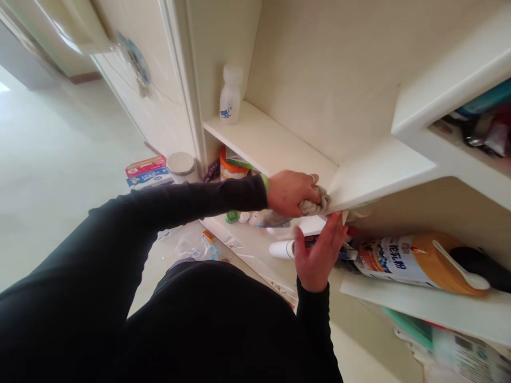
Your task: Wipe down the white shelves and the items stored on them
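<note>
My left hand (290, 193), reaching across from the left in a black sleeve, is closed around a crumpled grey-white cloth (315, 202). It presses the cloth at the corner of a white shelf (275, 141). Just below, my right hand (319, 255) has its thumb spread and its fingers stretched up to the shelf's lower edge, where the fingertips are partly hidden. On the same shelf, further left, a translucent white bottle (230, 101) with a blue print stands upright.
Beside my right hand lie a white cylinder (281, 249) and a large orange-brown container (403, 260) with a printed label. Boxes (147, 171) and a white-lidded jar (181, 165) stand at the left. An upper right compartment (487, 125) holds mixed items.
</note>
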Tool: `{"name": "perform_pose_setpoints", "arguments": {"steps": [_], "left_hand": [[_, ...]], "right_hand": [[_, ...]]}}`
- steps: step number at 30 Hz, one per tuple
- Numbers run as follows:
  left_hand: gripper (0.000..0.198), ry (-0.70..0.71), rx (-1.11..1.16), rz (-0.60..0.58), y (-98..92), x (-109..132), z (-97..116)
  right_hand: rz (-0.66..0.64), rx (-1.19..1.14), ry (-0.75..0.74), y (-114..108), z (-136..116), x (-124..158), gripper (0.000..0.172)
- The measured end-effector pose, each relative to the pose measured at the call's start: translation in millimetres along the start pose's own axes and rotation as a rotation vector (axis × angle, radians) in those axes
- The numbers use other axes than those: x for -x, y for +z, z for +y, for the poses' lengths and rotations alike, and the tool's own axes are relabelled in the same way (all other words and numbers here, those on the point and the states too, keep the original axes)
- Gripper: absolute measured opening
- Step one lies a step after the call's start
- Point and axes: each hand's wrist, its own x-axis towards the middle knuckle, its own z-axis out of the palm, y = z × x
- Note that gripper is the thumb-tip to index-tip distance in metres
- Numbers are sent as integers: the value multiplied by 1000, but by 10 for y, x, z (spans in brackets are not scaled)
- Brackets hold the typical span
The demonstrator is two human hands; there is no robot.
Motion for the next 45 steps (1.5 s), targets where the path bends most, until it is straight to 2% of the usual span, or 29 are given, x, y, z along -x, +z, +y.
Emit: {"name": "perform_pose_setpoints", "arguments": {"steps": [3, 5, 6, 8, 10, 11, 12, 16, 19, 21, 24, 26, 28, 30, 32, 34, 36, 38, 40, 43, 45], "left_hand": [[30, 54, 91, 59, 170, 131, 13], [31, 59, 234, 112, 278, 234, 37], [33, 27, 324, 181, 324, 280, 58], [37, -114, 493, 419, 399, 328, 118], [39, -252, 589, 648, 467, 287, 205], [41, -283, 603, 708, 505, 232, 256], [44, -286, 602, 720, 548, 159, 311], [54, -265, 510, 604, 742, -161, 499], [49, -301, 457, 629, 777, -313, 530], [45, -272, 480, 684, 681, -399, 525], [34, -236, 503, 783, 391, -586, 572], [26, -278, 503, 814, 200, -733, 639], [22, -317, 549, 836, 100, -829, 682], [22, -297, 613, 861, 132, -817, 663], [29, -238, 635, 864, 279, -690, 579], [35, -201, 607, 807, 472, -512, 464], [37, -248, 567, 724, 618, -379, 373], [37, -308, 527, 687, 642, -365, 348], [37, -298, 518, 736, 530, -476, 396], [36, -258, 527, 845, 242, -726, 527], [35, -289, 489, 812, 109, -818, 576]], "right_hand": [[5, -1, -10, 10, 20, 0, 99], [-6, -13, -8, 1, 38, 0, 94], [-12, -21, -7, -9, 48, 0, 91], [-26, -43, -17, -33, 70, 1, 86], [-39, -63, -46, -46, 90, 11, 84], [-37, -68, -59, -42, 98, 21, 85], [-24, -64, -67, -30, 104, 36, 86], [74, -9, -53, 76, 90, 106, 82], [55, -12, -11, 137, 50, 109, 77], [25, -22, 19, 144, 24, 79, 76], [29, -8, 32, 133, 3, 33, 74], [52, 10, 26, 132, -2, 25, 69], [62, 20, 33, 138, -6, 31, 66], [50, 22, 60, 144, -13, 37, 63], [43, 19, 66, 145, -17, 31, 62], [66, 2, 34, 141, -14, 15, 67], [90, -18, -18, 138, -2, -2, 74], [107, -32, -40, 138, 11, -14, 75], [120, -32, -28, 138, 19, -21, 70], [115, -27, 3, 123, 14, -30, 63], [90, -27, 23, 98, 3, -40, 62]]}}
